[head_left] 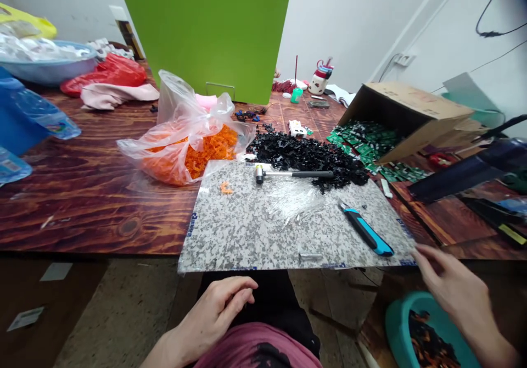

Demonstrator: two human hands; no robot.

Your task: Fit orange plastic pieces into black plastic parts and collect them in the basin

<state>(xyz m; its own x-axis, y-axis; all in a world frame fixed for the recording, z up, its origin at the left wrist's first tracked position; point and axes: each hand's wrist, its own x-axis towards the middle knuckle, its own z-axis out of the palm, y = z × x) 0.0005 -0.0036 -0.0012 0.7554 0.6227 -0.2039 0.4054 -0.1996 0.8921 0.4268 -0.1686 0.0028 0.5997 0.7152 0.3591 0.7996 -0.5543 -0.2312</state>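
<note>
My left hand (216, 308) hovers over my lap, in front of the speckled grey stone slab (236, 230). Its thumb and fingers are close together, with nothing visible in them. At the slab's front right corner is my right hand (459, 288), fingers apart, fingertips at the edge; whether they touch it I cannot tell. Nearest to it on the slab lies a blue and black utility knife (366, 230). A small hammer (296, 174) lies further back beside thin clear strips (294, 200). A short metal pin (310, 256) is near the front edge.
Black plastic parts (304, 151) are heaped behind the slab. A clear bag of orange parts (185, 148) stands left. Green circuit boards (366, 140) spill from a cardboard box (411, 110) on the right. Below my right hand is a teal tub (397, 324).
</note>
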